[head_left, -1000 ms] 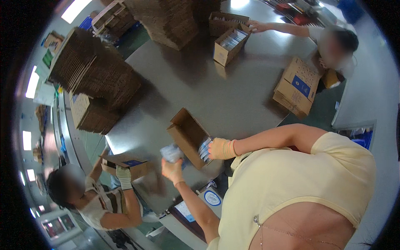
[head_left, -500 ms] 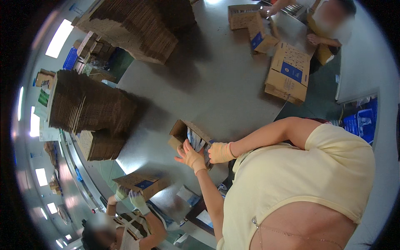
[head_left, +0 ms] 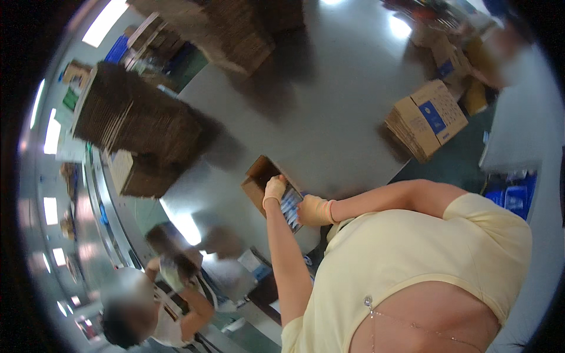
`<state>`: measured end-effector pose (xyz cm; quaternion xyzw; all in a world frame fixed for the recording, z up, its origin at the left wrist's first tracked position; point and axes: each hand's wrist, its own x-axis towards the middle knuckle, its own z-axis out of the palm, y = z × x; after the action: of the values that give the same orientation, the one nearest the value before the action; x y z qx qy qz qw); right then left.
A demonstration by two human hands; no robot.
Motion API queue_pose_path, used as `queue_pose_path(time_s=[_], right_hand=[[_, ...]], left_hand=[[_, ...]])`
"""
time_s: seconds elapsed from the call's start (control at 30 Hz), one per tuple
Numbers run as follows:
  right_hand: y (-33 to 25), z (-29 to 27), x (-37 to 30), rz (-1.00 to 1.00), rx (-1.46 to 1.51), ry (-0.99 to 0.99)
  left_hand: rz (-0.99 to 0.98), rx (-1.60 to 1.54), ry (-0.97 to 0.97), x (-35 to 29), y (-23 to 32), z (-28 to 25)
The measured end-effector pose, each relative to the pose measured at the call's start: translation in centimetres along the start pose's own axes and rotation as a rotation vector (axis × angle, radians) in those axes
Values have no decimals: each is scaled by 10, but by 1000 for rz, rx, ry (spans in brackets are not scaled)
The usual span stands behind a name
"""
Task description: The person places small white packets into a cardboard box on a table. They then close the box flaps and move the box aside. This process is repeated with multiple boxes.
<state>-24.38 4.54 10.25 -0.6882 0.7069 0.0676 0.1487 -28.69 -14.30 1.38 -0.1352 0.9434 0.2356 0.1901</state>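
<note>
An open cardboard box [head_left: 254, 190] stands on the grey table in front of me, with blue-and-white packets [head_left: 289, 207] lying in a row inside. My left hand [head_left: 275, 189], in a pale yellow glove, reaches over the box's near-left wall into its far part. Its fingers are curled, and what they hold, if anything, is hidden. Gloved the same way, my right hand [head_left: 315, 210] is closed at the box's right wall, beside the packets.
Tall stacks of flat cardboard [head_left: 138, 120] stand on the left and at the far side [head_left: 218, 35]. Flattened printed boxes [head_left: 426, 120] lie at the right edge of the table [head_left: 341, 123]. One co-worker [head_left: 170, 306] handles cardboard at lower left; another [head_left: 494, 59] is at far right.
My left hand has moved from the box's near side farther into it, leaving the packets more exposed. My right hand stays at the right wall. The lower-left co-worker's box has moved and blurred.
</note>
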Motion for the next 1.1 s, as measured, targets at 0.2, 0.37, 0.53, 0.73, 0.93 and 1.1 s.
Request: queue_pose_path(time_s=[0.2, 0.37, 0.53, 0.73, 0.93, 1.1], right_hand=[[9, 33, 11, 70, -28, 54], [8, 22, 6, 68, -27, 16], [7, 22, 3, -17, -21, 75], [11, 14, 1, -43, -61, 20], [11, 9, -1, -17, -62, 0], [13, 10, -1, 34, -41, -33]], left_hand=[[-13, -59, 291, -51, 48, 8], [83, -538, 800, -154, 44, 33], [-387, -349, 999, -307, -21, 90], [-1286, -205, 534, -509, -86, 156], [-1282, -105, 95, -535, -97, 185], [-878, -892, 849, -449, -150, 100]])
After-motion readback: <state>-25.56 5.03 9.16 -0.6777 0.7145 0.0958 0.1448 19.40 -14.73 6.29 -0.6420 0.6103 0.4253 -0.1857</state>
